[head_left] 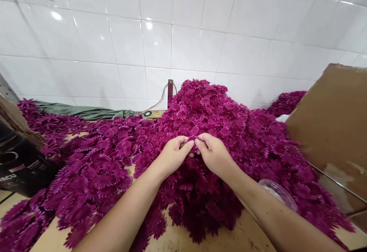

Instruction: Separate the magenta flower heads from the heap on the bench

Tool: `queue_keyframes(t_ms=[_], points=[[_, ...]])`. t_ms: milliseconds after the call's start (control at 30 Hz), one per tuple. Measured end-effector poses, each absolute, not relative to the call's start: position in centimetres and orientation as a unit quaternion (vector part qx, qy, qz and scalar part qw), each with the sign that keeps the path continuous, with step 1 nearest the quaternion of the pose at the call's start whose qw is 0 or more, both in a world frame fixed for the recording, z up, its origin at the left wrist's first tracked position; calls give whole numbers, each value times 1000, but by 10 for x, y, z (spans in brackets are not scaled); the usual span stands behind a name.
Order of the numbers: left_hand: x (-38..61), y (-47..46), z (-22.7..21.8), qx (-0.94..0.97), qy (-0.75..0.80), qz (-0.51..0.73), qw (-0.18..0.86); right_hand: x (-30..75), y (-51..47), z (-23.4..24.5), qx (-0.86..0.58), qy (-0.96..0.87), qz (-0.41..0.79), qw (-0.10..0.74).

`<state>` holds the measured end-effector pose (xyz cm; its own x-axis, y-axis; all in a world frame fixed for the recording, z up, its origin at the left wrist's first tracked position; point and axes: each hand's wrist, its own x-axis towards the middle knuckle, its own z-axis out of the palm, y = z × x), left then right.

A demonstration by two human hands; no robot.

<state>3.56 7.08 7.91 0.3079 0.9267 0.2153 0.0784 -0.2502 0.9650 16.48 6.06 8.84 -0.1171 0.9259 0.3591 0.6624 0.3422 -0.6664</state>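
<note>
My left hand (177, 152) and my right hand (211, 152) meet near the middle of the view, thumbs and fingertips pinched together. Between them is a magenta fabric flower (195, 148), mostly hidden by the fingers. Both hands are closed on its edges. Behind and all around them rises a large heap of similar magenta flowers (206, 107) with jagged petals. Below the hands, more flowers hang in a darker clump (206, 206) over the table.
The wooden table (183, 236) shows between the flowers. A black container (23, 164) stands at left, a cardboard sheet (329, 126) leans at right. A clear round plastic tub (278, 193) sits by my right forearm. Green cloth (83, 110) lies along the tiled wall (183, 34).
</note>
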Motion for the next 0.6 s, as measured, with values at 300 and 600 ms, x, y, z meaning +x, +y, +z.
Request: queue_keyframes(t_ms=[300,600], points=[[57,73,74,641,434,474,419,192,43,95,-547,-728,151,385],[75,58,68,714,362,391,454,220,27,98,-519,-653,390,390]])
